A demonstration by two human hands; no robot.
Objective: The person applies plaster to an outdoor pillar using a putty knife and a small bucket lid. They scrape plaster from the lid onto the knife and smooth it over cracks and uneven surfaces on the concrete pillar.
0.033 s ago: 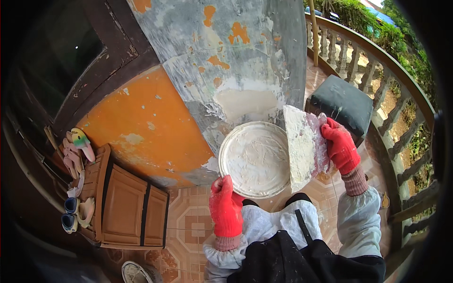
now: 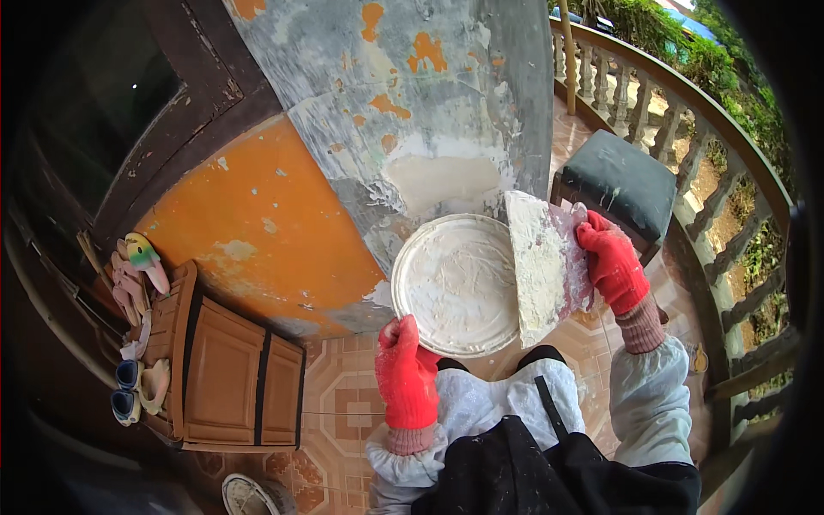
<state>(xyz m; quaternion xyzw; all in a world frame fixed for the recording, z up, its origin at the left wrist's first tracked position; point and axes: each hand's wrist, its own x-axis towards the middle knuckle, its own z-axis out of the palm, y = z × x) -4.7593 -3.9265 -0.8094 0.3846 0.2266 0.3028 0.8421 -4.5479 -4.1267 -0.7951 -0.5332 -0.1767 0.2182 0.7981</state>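
Observation:
My left hand (image 2: pixel 406 373), in a red knitted glove, pinches the lower left rim of a round white lid (image 2: pixel 398 279). Creamy white putty (image 2: pixel 459 279) is smeared across the lid's face. In my right hand (image 2: pixel 614 268), gloved alike, is a broad flat putty spreader (image 2: pixel 536 268), gripped at its right side. Thick putty coats the spreader's left part, while its pinkish surface shows near my fingers. The spreader's straight left edge lies at the lid's right side and covers part of that rim. Just beyond the lid, a smooth pale patch (image 2: pixel 442 184) shows on the grey wall.
A black padded stool (image 2: pixel 616 190) stands right of the wall, beside a balustrade (image 2: pixel 665 133). To the left, a brown wooden cabinet (image 2: pixel 225 369) carries several shoes (image 2: pixel 129 390). A putty-stained bucket (image 2: pixel 246 495) sits on the tiled floor (image 2: pixel 343 429) at lower left.
The whole view has shifted slightly, so things appear a little further left and up. Both hands keep their hold, and the spreader stays at the lid's right side.

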